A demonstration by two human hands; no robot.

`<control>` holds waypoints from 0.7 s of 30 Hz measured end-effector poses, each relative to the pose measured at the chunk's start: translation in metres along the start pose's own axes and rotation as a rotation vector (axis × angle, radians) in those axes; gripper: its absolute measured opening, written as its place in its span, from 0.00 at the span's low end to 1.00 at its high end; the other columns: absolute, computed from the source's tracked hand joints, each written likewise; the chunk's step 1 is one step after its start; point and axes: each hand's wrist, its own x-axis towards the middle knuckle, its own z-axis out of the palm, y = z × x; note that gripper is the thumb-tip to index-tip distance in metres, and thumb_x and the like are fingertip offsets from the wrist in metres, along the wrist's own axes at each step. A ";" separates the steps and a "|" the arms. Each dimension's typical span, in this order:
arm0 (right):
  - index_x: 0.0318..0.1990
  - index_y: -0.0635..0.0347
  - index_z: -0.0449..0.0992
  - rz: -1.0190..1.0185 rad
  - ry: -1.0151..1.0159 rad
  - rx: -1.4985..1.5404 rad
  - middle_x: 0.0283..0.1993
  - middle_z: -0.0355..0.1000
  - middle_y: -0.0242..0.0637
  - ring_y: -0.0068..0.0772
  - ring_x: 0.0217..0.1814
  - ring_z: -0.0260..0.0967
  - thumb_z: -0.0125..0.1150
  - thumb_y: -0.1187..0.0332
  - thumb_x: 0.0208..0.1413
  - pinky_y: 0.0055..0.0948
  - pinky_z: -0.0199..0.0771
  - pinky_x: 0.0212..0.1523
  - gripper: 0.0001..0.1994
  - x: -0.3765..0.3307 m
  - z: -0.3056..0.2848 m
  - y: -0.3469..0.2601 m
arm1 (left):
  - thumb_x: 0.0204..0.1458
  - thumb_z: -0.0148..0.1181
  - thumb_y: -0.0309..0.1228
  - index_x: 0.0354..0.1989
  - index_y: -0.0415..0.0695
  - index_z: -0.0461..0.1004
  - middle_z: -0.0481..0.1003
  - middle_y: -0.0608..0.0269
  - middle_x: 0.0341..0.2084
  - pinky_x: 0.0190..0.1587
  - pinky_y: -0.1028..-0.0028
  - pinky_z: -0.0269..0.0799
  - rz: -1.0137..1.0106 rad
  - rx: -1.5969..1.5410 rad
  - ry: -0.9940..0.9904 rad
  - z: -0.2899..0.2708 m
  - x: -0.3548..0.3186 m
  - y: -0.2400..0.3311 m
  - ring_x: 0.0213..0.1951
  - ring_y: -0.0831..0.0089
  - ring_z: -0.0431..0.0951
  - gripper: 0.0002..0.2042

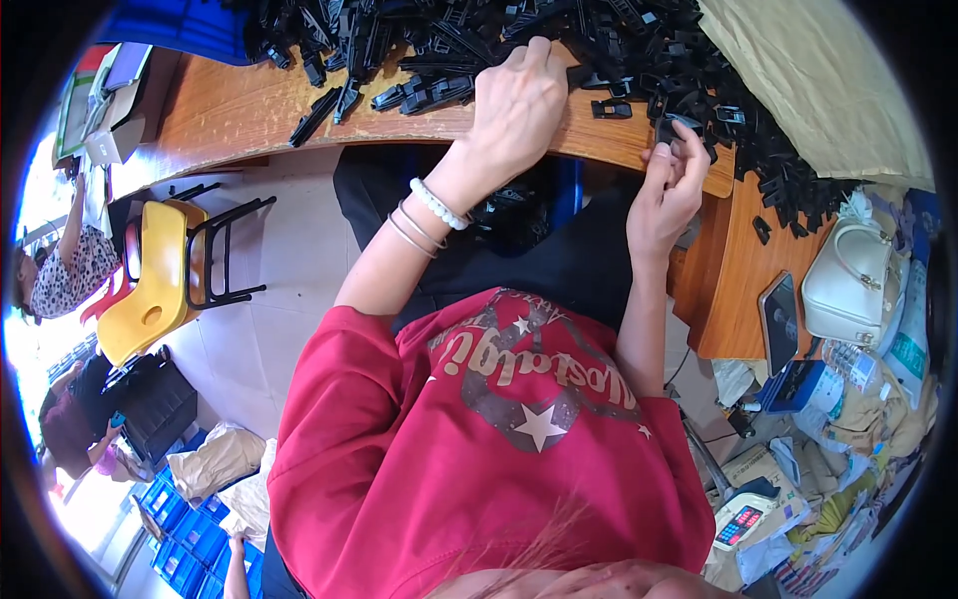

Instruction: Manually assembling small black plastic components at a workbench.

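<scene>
My left hand (517, 105), with bracelets at the wrist, is closed over the wooden table's (230, 108) near edge. Its knuckles face up, and whatever its fingers hold is hidden beneath them. To the right, my right hand (667, 195) is turned partly palm up with thumb and fingers curled together. A small black plastic part (671, 128) sits at those fingertips, against the pile behind. A large heap of black plastic parts (439, 40) spreads along the table. Several long black pieces (424, 93) lie just left of my left hand, and one small black piece (611, 109) rests between the hands.
A brown paper sheet or bag (828, 80) covers the far right. Nearby on the right are a phone (778, 321), a white handbag (850, 280) and a scale with a keypad (743, 521). Yellow chairs (150, 285), blue crates (190, 539) and other people are at left.
</scene>
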 end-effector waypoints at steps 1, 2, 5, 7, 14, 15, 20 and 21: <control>0.54 0.66 0.69 0.099 -0.056 0.117 0.37 0.70 0.40 0.26 0.34 0.70 0.49 0.73 0.64 0.26 0.70 0.34 0.13 0.000 -0.001 -0.002 | 0.47 0.61 0.24 0.32 0.38 0.75 0.72 0.56 0.32 0.29 0.67 0.74 -0.001 0.000 -0.003 0.000 -0.002 -0.001 0.33 0.60 0.78 0.05; 0.56 0.66 0.67 0.197 -0.113 0.233 0.36 0.69 0.40 0.23 0.32 0.70 0.46 0.72 0.66 0.23 0.69 0.32 0.14 0.000 -0.002 -0.005 | 0.47 0.60 0.24 0.32 0.37 0.74 0.73 0.55 0.32 0.29 0.66 0.73 -0.004 -0.066 -0.044 -0.001 -0.004 -0.002 0.32 0.59 0.78 0.05; 0.58 0.66 0.65 0.307 -0.112 0.503 0.35 0.69 0.38 0.20 0.30 0.70 0.40 0.71 0.69 0.18 0.67 0.27 0.15 0.001 -0.001 -0.010 | 0.48 0.60 0.24 0.33 0.37 0.75 0.73 0.55 0.30 0.30 0.65 0.74 -0.019 -0.133 -0.109 -0.003 0.002 -0.004 0.30 0.57 0.78 0.05; 0.57 0.66 0.65 0.371 -0.117 0.622 0.34 0.69 0.38 0.19 0.28 0.69 0.39 0.70 0.69 0.17 0.65 0.25 0.15 0.001 0.002 -0.011 | 0.48 0.59 0.24 0.33 0.37 0.75 0.74 0.53 0.31 0.30 0.63 0.74 -0.029 -0.096 -0.126 0.002 0.010 -0.006 0.29 0.55 0.78 0.05; 0.59 0.70 0.65 0.529 -0.275 0.781 0.36 0.71 0.40 0.18 0.28 0.69 0.47 0.70 0.67 0.16 0.66 0.26 0.17 0.004 0.001 -0.003 | 0.51 0.58 0.25 0.33 0.35 0.73 0.73 0.50 0.33 0.31 0.60 0.74 -0.001 -0.127 -0.134 0.009 0.007 -0.011 0.29 0.51 0.77 0.06; 0.58 0.70 0.68 0.476 -0.340 0.673 0.38 0.72 0.39 0.18 0.30 0.69 0.51 0.71 0.64 0.17 0.67 0.27 0.17 0.005 -0.001 0.000 | 0.51 0.58 0.24 0.34 0.33 0.73 0.72 0.49 0.33 0.33 0.60 0.74 0.017 -0.211 -0.113 0.006 0.002 -0.011 0.31 0.50 0.77 0.06; 0.53 0.67 0.75 0.175 -0.388 0.227 0.41 0.72 0.35 0.17 0.33 0.69 0.55 0.77 0.60 0.18 0.68 0.31 0.14 0.022 0.006 -0.001 | 0.50 0.58 0.21 0.37 0.31 0.73 0.71 0.47 0.37 0.38 0.59 0.73 0.044 -0.319 -0.263 -0.020 -0.015 -0.006 0.36 0.47 0.75 0.07; 0.53 0.65 0.75 0.071 -0.358 0.105 0.41 0.73 0.35 0.18 0.34 0.69 0.55 0.76 0.60 0.18 0.68 0.31 0.14 0.025 0.008 -0.002 | 0.50 0.58 0.21 0.37 0.31 0.73 0.71 0.47 0.37 0.38 0.59 0.73 0.044 -0.317 -0.261 -0.023 -0.019 -0.006 0.36 0.47 0.75 0.07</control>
